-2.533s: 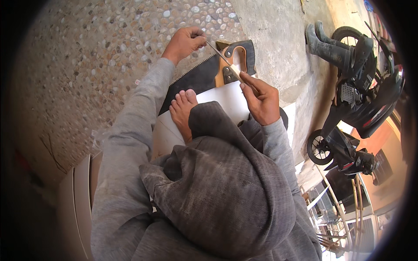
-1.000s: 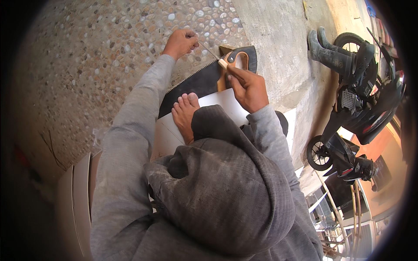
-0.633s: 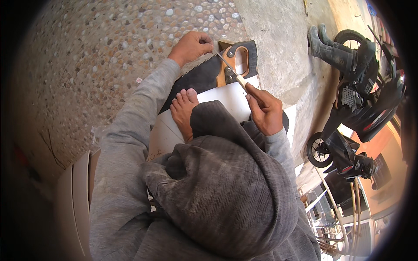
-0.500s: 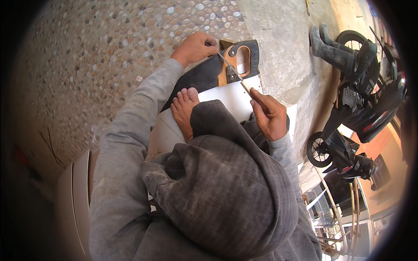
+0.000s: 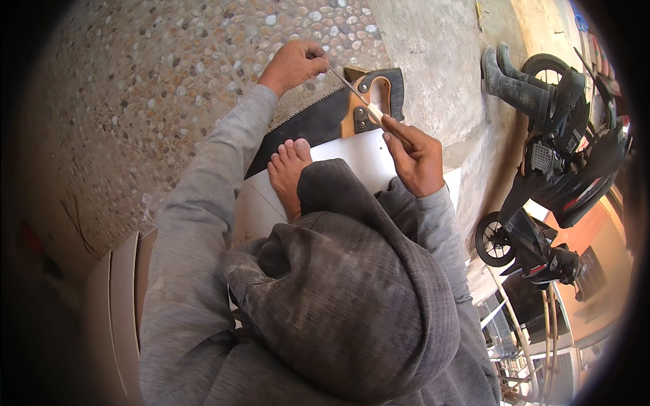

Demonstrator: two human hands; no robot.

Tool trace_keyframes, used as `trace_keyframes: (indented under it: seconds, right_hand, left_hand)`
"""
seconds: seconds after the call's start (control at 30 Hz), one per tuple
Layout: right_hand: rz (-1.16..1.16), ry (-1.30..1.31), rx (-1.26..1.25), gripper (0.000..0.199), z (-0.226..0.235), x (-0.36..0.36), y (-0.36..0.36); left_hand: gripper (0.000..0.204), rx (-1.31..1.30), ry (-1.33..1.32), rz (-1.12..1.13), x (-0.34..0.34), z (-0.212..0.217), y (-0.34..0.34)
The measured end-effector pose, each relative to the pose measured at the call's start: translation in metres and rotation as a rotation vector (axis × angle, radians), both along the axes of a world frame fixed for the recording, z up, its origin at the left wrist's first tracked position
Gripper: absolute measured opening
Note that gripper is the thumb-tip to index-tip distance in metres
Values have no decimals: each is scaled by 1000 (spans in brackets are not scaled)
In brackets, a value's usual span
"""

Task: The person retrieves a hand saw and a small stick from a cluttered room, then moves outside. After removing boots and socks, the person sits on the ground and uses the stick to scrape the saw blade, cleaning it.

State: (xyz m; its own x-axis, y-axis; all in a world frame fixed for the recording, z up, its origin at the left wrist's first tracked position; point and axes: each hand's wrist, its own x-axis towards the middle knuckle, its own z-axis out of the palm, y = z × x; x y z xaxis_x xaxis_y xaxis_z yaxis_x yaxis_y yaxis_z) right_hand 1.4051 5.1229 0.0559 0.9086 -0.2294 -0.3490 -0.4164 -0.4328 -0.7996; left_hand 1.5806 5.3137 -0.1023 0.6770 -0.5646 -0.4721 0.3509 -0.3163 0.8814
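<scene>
Crossing above the saw (image 5: 311, 123) near its wooden handle (image 5: 347, 123), the thin metal tool (image 5: 350, 86) slants from far left to near right; whether it touches the teeth is hard to tell. Fingers of the right hand (image 5: 418, 155) clasp its pale grip (image 5: 375, 113), while those of the left hand (image 5: 292, 66) pinch the far end. A bare foot (image 5: 290, 169) meets the blade's near edge, beside a white sheet (image 5: 352, 154). Should the tool skid, the left fingers could scrape the teeth; a poorly steadied blade might also shift.
</scene>
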Motion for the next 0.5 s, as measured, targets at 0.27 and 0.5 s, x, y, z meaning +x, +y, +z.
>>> trace_keyframes:
  seconds: [0.27,0.5]
  right_hand:
    - [80,27,-159,29,22,-28,-3]
    - [169,4,-226,26,-19,22,20]
  left_hand:
    - [19,16,-146,-226,-17,6,-12]
    - [23,362,-303,-156,11,-21,-4]
